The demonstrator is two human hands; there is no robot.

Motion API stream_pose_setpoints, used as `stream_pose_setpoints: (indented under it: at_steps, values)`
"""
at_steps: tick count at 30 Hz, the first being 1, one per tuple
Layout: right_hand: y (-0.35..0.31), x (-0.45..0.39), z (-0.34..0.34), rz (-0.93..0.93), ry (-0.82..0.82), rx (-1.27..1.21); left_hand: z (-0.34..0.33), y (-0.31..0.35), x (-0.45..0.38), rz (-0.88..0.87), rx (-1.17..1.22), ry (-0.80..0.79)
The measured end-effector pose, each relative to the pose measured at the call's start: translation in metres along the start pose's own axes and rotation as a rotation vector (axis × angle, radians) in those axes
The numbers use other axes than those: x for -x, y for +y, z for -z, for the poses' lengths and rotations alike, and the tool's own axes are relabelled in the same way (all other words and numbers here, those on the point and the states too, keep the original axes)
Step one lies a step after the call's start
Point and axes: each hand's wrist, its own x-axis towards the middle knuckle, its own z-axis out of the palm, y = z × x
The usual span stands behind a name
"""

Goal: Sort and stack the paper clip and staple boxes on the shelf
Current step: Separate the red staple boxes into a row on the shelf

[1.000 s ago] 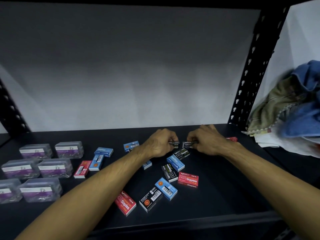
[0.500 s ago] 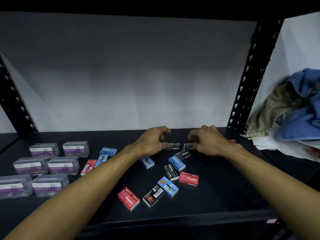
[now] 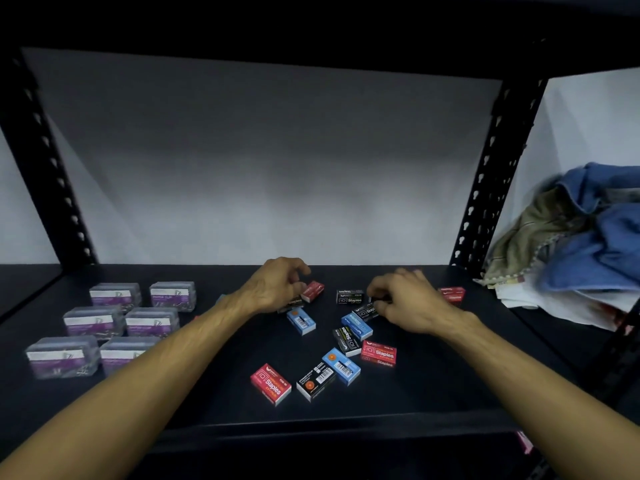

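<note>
Both of the person's bare arms reach in over the flat black metal shelf [image 3: 433, 386]. The left hand [image 3: 277, 285] hangs with its fingers curled downward, and a small red cardboard staple box [image 3: 313, 291] sits tilted right at its fingertips; whether the fingers actually pinch it I cannot tell, as the hand covers the near end. Just under that hand's knuckles a black staple box [image 3: 294, 302] peeks out, and a small blue staple box with a barcode label [image 3: 301, 320] lies just nearer than that.

The right hand [image 3: 405, 299] is curled too, its fingertips down on a little black staple box [image 3: 365, 311] lying tilted beneath them, seemingly gripping it. Just left of those fingertips stands a black box printed "Staples" [image 3: 349, 296], apart from both hands. Beyond the right wrist, on its far right side, lies another red staple box [image 3: 452, 294].

Nearer than the right hand's fingers, a loose scatter of blue, black and red staple boxes [image 3: 346, 362] lies flat at mixed angles. Well left of the left forearm, six clear plastic paper clip boxes with purple labels [image 3: 121, 323] stand in two neat rows. Past the right upright, crumpled blue and olive cloths [image 3: 585, 237] are heaped on white paper.
</note>
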Motion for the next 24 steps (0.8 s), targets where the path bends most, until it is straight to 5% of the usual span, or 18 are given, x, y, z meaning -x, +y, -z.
stream_pose_setpoints:
  at_steps: [8, 24]
  values:
    - [-0.026, 0.038, -0.003, 0.017, -0.004, -0.104, -0.021, -0.006, -0.006, 0.085, 0.023, 0.035]
    - [-0.032, 0.054, -0.006, -0.123, -0.266, -0.102, -0.042, 0.007, -0.032, 0.129, -0.126, 0.033]
